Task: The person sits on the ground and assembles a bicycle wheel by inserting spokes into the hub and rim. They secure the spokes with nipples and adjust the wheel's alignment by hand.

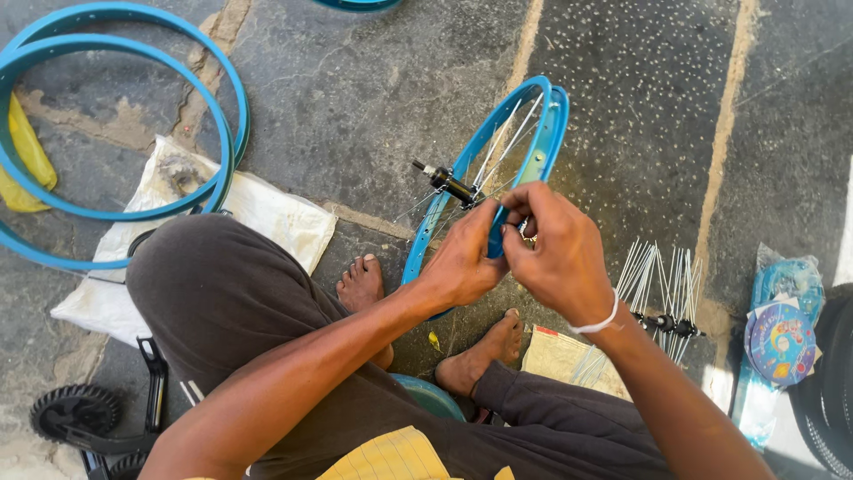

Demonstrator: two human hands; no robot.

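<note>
wheel: small blue metal bicycle wheel rim with thin silver wire spokes and a black hub (533, 151), standing upright on edge on the grey stone floor (373, 98), between the person's bare feet, tilted a little away from the camera.
hub: black hub with protruding axle (449, 185) sits at the centre, left of the hands; some spokes run from it to the rim, lacing looks partial.
left hand: left hand (462, 262) closed on the near edge of the rim, fingers wrapped around it.
right hand: right hand (555, 253) fingertips pressed together in a pinch at the rim, just beside the left; what sits in the pinch is hidden, likely a spoke end or nipple.
handling, rim: judged light and stiff; painted surface probably smooth, so a wrapped grip on the rim edge beats fingertip hold. Will roll or tip if let go, feet help brace it.
handling, spokes: thin, springy, easy to bend; hold near the threaded end, not mid-length.
grip point: rim edge near the spoke hole being worked; hub axle is a second option.
nearby: bundle of loose silver spokes (662, 284) on the floor to the right; two bare blue rims (191, 67) stacked at upper left over a white sack (267, 209); black toothed chainwheel with crank (75, 411) at lower left.
</note>
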